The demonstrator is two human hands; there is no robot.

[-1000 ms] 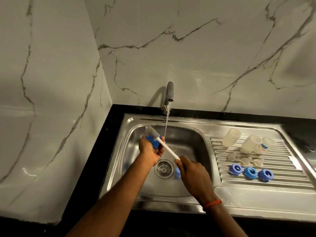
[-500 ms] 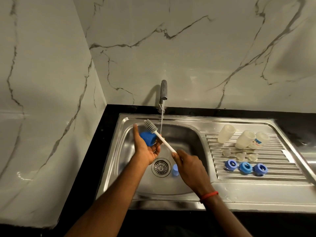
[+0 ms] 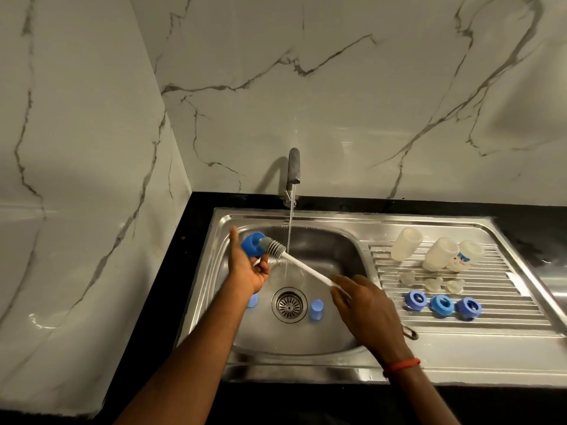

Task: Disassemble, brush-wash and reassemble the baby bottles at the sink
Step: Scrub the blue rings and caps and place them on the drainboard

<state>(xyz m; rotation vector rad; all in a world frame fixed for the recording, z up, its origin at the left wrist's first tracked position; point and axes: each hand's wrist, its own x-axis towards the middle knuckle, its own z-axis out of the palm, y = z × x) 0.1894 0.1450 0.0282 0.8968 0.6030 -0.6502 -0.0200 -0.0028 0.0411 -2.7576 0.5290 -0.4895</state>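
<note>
- Setting: a corner of white, grey-veined marble wall [image 3: 337,87] above a black desk [image 3: 196,228], into which a steel sink [image 3: 306,366] with a ribbed drainboard [image 3: 491,302] is set.
- Tap [image 3: 293,165]: it stands at the back rim, and a thin stream of water [image 3: 290,222] falls into the basin.
- My left hand [image 3: 245,268]: raised over the left side of the basin, thumb upright and fingers curled under a dark blue cap [image 3: 251,244], which it grips with the opening turned to the right.
- My right hand [image 3: 365,308]: fingers closed round the end of the white handle of the bottle brush [image 3: 303,266]. The grey ribbed head meets the mouth of the cap, just left of the stream.
- Basin floor: two pale blue caps, one [image 3: 316,309] just right of the drain [image 3: 289,304] and one [image 3: 252,300] left of it, partly hidden by my forearm.
- Drainboard, back row: three translucent bottles [image 3: 406,248] [image 3: 440,253] [image 3: 466,256] without tops; the rightmost bears a blue printed mark.
- Middle row: three clear teats [image 3: 408,277] [image 3: 434,284] [image 3: 455,286], set apart.
- Front row: three blue screw rings [image 3: 414,300] [image 3: 441,305] [image 3: 468,308], side by side.
- A red thread [image 3: 402,365] circles my right wrist.
</note>
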